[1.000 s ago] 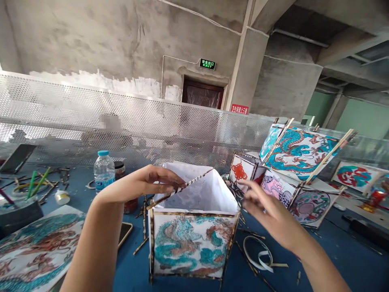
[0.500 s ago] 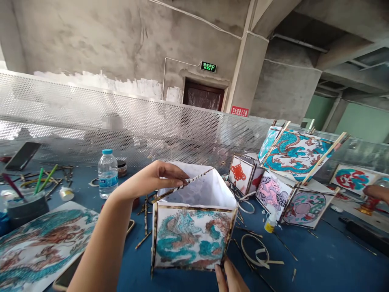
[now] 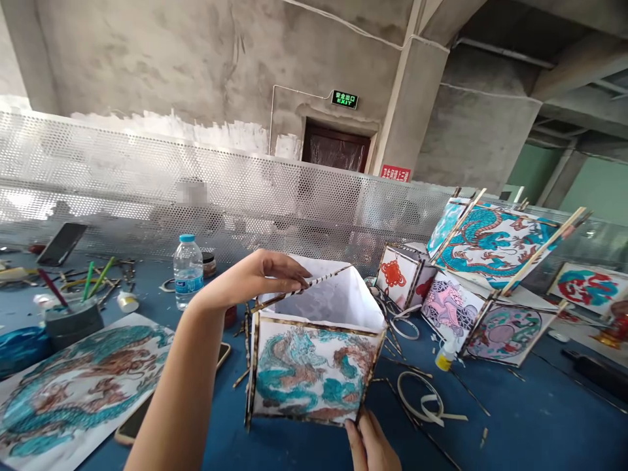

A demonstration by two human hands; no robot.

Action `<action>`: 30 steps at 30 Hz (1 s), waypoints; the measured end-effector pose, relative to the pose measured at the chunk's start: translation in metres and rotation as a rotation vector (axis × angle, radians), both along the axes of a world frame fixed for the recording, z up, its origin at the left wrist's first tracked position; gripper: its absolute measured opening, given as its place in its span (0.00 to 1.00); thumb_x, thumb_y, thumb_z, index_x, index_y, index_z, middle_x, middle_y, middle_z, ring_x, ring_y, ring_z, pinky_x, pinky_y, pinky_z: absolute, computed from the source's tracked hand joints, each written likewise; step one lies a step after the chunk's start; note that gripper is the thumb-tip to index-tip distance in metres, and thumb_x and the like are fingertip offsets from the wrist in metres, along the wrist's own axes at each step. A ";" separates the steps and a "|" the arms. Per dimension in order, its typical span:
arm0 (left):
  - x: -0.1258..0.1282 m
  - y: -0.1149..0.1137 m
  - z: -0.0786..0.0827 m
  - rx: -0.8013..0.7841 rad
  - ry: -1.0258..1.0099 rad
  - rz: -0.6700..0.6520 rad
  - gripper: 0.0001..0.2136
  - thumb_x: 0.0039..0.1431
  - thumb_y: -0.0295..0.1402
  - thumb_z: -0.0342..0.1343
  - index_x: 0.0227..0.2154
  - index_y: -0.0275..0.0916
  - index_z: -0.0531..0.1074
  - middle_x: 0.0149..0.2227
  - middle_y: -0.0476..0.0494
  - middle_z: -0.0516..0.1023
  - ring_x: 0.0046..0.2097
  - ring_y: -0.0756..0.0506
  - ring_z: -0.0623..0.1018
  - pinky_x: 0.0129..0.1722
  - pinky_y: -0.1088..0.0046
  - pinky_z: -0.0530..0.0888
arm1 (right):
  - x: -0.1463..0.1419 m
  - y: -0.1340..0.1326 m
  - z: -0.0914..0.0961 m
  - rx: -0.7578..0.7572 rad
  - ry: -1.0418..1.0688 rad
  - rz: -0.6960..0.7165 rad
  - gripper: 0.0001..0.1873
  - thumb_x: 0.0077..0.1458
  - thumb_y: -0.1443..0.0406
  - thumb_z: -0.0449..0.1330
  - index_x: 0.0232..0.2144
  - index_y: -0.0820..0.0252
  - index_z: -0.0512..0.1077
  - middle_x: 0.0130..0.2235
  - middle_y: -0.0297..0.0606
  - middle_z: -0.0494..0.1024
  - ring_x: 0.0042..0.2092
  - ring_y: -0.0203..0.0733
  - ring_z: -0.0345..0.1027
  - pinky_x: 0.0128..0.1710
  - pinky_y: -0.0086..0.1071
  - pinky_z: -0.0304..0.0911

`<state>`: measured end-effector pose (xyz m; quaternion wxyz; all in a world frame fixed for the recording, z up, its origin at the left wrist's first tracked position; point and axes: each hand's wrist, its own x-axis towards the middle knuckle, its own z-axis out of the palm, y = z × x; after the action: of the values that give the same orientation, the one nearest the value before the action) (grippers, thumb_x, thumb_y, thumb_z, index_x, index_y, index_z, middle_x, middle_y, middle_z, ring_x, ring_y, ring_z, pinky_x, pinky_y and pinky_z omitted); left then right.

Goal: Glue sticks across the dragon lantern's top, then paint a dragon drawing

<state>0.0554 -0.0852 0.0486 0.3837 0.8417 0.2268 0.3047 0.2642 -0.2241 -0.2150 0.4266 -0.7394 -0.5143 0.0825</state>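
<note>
1. Left hand (image 3: 277, 271): I pinch a mottled stick (image 3: 326, 278) slanting over the open painted box (image 3: 314, 373).
2. Right hand (image 3: 375, 446): I grip the box's lower right corner.
3. The box is before me, at the blue worktop (image 3: 554, 418).

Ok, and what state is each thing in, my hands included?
Paper box: upright, open on top
Dark stick: slanting across the box top
Left hand: pinching the stick
Right hand: gripping the box's lower right corner
Water bottle: upright, capped
Yellow-labelled bottle: standing
Painted sheet: lying flat
Pale strip: loosely coiled
Far-left phone: propped up
Exit sign: lit
</note>
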 end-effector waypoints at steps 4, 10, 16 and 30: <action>-0.001 0.003 -0.001 -0.023 -0.009 -0.016 0.11 0.52 0.32 0.60 0.39 0.38 0.75 0.37 0.44 0.80 0.39 0.46 0.78 0.40 0.72 0.74 | 0.001 0.001 0.006 -0.004 0.056 0.017 0.35 0.55 0.42 0.38 0.41 0.56 0.76 0.42 0.48 0.77 0.35 0.50 0.75 0.26 0.31 0.69; -0.003 0.006 -0.003 -0.005 -0.011 -0.011 0.11 0.52 0.32 0.59 0.40 0.39 0.74 0.36 0.44 0.80 0.39 0.46 0.78 0.39 0.73 0.75 | 0.004 0.002 0.009 0.008 0.113 0.038 0.37 0.51 0.39 0.39 0.40 0.55 0.76 0.39 0.48 0.78 0.29 0.46 0.74 0.23 0.27 0.67; -0.010 0.006 -0.001 0.025 0.006 0.006 0.12 0.52 0.32 0.60 0.41 0.40 0.74 0.37 0.45 0.80 0.40 0.46 0.79 0.38 0.75 0.75 | 0.001 0.003 0.019 0.057 0.122 0.074 0.36 0.48 0.38 0.44 0.38 0.56 0.77 0.33 0.46 0.78 0.24 0.42 0.72 0.21 0.27 0.65; -0.014 0.010 -0.001 -0.073 0.014 -0.005 0.14 0.49 0.30 0.61 0.40 0.38 0.74 0.36 0.43 0.80 0.39 0.45 0.79 0.39 0.72 0.77 | 0.007 0.000 0.009 0.194 0.224 0.029 0.43 0.46 0.38 0.48 0.55 0.62 0.63 0.31 0.41 0.77 0.24 0.39 0.69 0.21 0.27 0.64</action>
<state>0.0416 -0.0752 0.0476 0.4132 0.8300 0.2381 0.2893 0.2716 -0.2241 -0.2064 0.5498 -0.6731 -0.4797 0.1206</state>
